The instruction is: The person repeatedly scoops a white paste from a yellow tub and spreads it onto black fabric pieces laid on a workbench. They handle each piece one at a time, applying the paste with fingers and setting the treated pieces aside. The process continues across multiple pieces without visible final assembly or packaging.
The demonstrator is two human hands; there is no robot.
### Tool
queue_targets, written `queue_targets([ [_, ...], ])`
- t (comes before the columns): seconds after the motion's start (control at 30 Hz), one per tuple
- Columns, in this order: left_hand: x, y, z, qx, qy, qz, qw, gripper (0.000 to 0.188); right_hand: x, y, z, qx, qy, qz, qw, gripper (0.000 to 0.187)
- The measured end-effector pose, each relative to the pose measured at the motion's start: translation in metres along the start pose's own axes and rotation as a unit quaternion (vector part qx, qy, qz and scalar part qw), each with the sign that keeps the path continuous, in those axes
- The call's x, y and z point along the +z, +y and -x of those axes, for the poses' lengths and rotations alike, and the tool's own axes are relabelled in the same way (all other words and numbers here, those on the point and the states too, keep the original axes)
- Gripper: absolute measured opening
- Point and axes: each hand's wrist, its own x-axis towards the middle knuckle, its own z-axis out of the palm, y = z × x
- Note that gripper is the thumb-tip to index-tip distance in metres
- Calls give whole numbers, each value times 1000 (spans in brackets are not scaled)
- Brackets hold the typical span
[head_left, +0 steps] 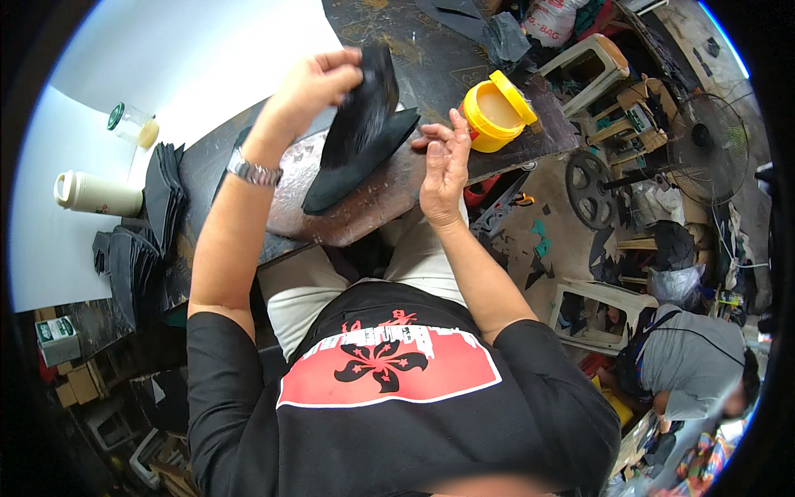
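My left hand (319, 83), wearing a metal watch, pinches the upper edge of a black leather-like piece (364, 108) and holds it raised. That piece is smeared by motion and looks shiny on one face. Below it a second dark flat piece (352, 176) lies over a worn, shiny slab (377, 211); whether the two are joined I cannot tell. To the right, my right hand (445, 170) is lifted with its fingers apart, holding nothing. Just beyond its fingertips stands a yellow tub (495, 116) of tan paste, its yellow lid tilted at the rim.
Stacks of black cut pieces (137, 257) lie at the left, near a cream flask (99, 195) and a green-lidded jar (132, 126). The dark table (530, 147) ends at the right. Beyond are a stool (592, 70), a standing fan (704, 137) and a person in grey (696, 356).
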Motion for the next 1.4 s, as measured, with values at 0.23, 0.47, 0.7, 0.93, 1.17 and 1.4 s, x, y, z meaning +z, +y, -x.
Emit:
queue_targets([
  [0.23,52,-17,-117,-41,-5,98,994,34,-3,1,5,-7,17,-48,999,56],
  [0.47,126,-58,-209,-25,-21,308,951,8,-6,8,9,-9,-9,-31,999,60],
  [0.7,152,-91,-216,-118,49,239,963,34,-9,14,12,-16,-16,-40,999,63],
  [0.93,67,-53,-135,143,-26,-350,925,57,-22,-16,1,5,-29,30,999,46],
  [1.17,2,-32,80,119,-77,-244,959,45,-99,-91,-55,70,-46,433,898,45],
  [1.4,22,-51,138,131,67,-292,945,43,-84,-101,-81,62,-165,609,773,70],
])
